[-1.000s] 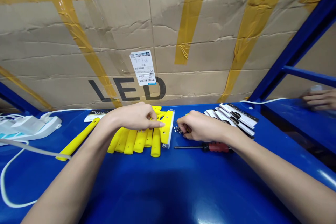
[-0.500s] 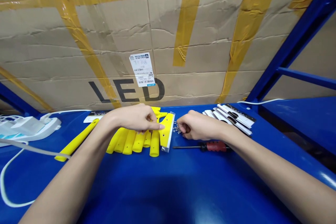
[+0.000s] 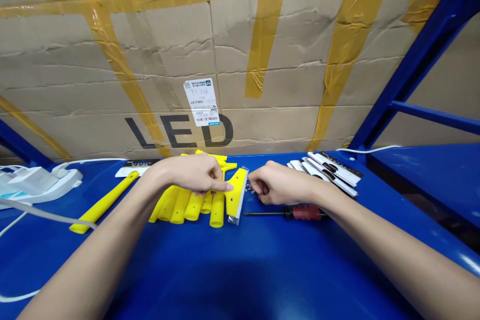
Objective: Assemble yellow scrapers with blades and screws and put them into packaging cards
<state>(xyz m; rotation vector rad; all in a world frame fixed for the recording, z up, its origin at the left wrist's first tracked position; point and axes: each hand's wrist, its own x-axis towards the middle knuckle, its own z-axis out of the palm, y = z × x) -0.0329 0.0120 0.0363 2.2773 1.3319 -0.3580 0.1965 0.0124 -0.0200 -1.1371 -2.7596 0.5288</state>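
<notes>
Near the middle of the blue surface (image 3: 225, 270), the left hand (image 3: 197, 172) grasped a yellow scraper head (image 3: 235, 194), its thumb pressed on the near face and its other fingers curled beneath the palm, partly hidden. The head stood tilted, with a pale strip (image 3: 241, 200) along its right edge. Just under and beside that hand lay a row of yellow handles (image 3: 179, 207), their round ends pointing toward the person, and more yellow pieces (image 3: 210, 156) showed behind the knuckles.

To the right of the scraper head, the right hand (image 3: 279, 182) hovered or rested, I cannot tell which, with its fingers bent inward just beside some small metal parts (image 3: 249, 190); whether they pinched one could not be made out. Below it lay a screwdriver (image 3: 305, 212) with a red and black grip, its shaft pointing left. Beyond the right wrist, white packs (image 3: 328, 170) overlapped in a loose pile.

Farther left, a single yellow handle (image 3: 105, 202) lay slantwise near a white power strip (image 3: 45, 187). Along the back stood a taped cardboard box (image 3: 266, 125) marked LED.
</notes>
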